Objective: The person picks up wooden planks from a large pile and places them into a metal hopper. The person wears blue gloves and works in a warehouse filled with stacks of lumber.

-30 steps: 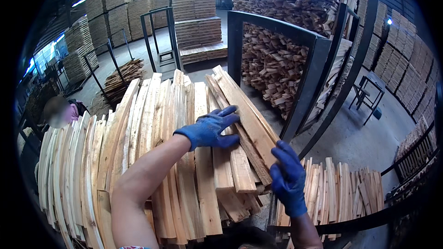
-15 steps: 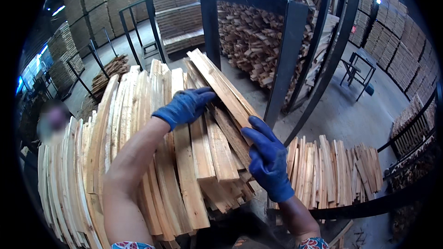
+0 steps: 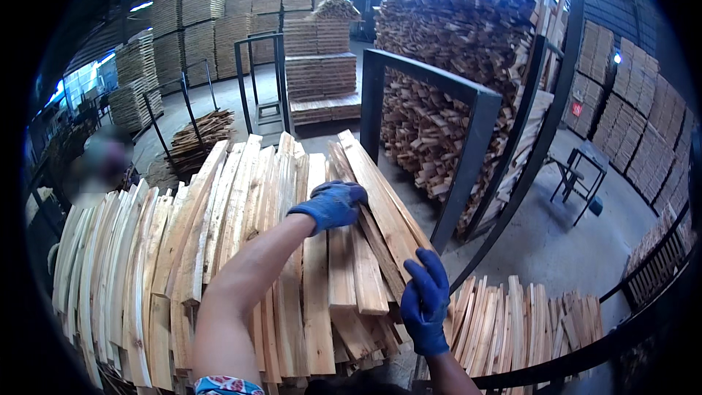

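Observation:
In dark blue gloves, both my hands are on a pair of long, pale wooden boards (image 3: pixel 384 208) lying slantwise at the right end of a big stack of boards (image 3: pixel 241 227). My left hand (image 3: pixel 335 207) is closed at the boards' left edge, around mid-length, its fingertips partly hidden. Nearer to me, my right hand (image 3: pixel 425 296) grips the boards' lower right end, with fingers along the outer edge. Beneath them a darker, rough-edged board (image 3: pixel 379 252) shows.
A black metal frame (image 3: pixel 439 77) rises just beyond the boards. Lower right lies another row of boards (image 3: pixel 504 322) behind a dark rail (image 3: pixel 556 369). A tall pile of offcuts (image 3: pixel 446 88) stands behind. At far left is a blurred person (image 3: pixel 102 164).
The view has tilted up, so the stack sits lower in it. Both hands stay on the same slanted boards, and the right hand's fingers now lie closer together.

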`<state>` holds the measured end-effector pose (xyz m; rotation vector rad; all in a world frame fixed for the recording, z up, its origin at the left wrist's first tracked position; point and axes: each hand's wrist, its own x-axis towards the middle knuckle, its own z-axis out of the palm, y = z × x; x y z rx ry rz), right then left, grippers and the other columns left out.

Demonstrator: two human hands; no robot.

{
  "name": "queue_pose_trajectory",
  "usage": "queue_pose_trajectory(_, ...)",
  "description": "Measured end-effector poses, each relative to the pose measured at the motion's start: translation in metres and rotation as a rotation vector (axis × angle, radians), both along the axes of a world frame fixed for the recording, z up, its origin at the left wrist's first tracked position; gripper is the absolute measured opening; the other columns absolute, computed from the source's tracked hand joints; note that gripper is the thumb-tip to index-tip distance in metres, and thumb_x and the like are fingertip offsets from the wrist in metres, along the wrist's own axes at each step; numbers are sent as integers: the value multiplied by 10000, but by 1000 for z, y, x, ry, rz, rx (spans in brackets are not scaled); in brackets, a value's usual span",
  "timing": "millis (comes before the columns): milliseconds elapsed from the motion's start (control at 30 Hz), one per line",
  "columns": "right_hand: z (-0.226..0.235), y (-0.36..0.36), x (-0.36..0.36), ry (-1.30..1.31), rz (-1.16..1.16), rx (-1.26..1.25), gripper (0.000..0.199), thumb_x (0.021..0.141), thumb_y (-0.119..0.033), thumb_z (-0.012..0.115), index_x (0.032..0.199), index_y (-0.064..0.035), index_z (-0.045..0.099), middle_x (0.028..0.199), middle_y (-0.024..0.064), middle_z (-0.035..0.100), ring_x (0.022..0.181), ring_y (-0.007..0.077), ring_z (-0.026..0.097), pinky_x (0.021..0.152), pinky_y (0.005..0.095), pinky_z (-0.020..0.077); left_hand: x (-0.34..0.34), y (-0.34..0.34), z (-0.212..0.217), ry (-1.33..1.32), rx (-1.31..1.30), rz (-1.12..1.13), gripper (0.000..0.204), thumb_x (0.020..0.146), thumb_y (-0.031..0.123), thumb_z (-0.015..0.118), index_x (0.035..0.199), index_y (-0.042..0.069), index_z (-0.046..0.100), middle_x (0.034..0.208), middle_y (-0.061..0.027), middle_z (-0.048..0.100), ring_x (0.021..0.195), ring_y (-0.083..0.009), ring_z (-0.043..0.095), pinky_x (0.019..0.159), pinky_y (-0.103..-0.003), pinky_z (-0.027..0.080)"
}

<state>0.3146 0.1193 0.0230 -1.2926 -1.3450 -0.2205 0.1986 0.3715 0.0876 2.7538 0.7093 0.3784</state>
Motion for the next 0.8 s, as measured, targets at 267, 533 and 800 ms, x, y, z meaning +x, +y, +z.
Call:
queue_pose_trajectory(267, 31, 19, 21, -489, -91, 6, 368, 782, -24, 513, 1096, -117, 681, 1214, 125, 641, 1151, 374, 575, 993, 481, 429, 22, -16, -30, -27, 186, 195, 477, 863, 434, 506, 1208, 109, 562, 1222, -148, 584, 1201, -421, 455, 1050, -537, 285)
queue_pose_trajectory(533, 19, 26, 39, -341, -153, -62, 270, 838, -100, 581, 1082, 1, 637, 1213, 217, 603, 1194, 425, 512, 1028, 492, 392, 60, -24, -16, 78, -4, 257, 663, 836, 342, 483, 1452, 121, 375, 1458, -141, 424, 1420, -400, 251, 1166, -523, 113)
queue_pose_trajectory(800, 49, -1, 18, -406, -150, 4, 328, 879, -126, 595, 1176, 11, 624, 1272, 222, 575, 1206, 388, 525, 1034, 466, 386, -16, -32, 32, 91, 179, 241, 645, 814, 522, 544, 1363, 186, 505, 1382, -145, 488, 1314, -356, 406, 1076, -544, 267)
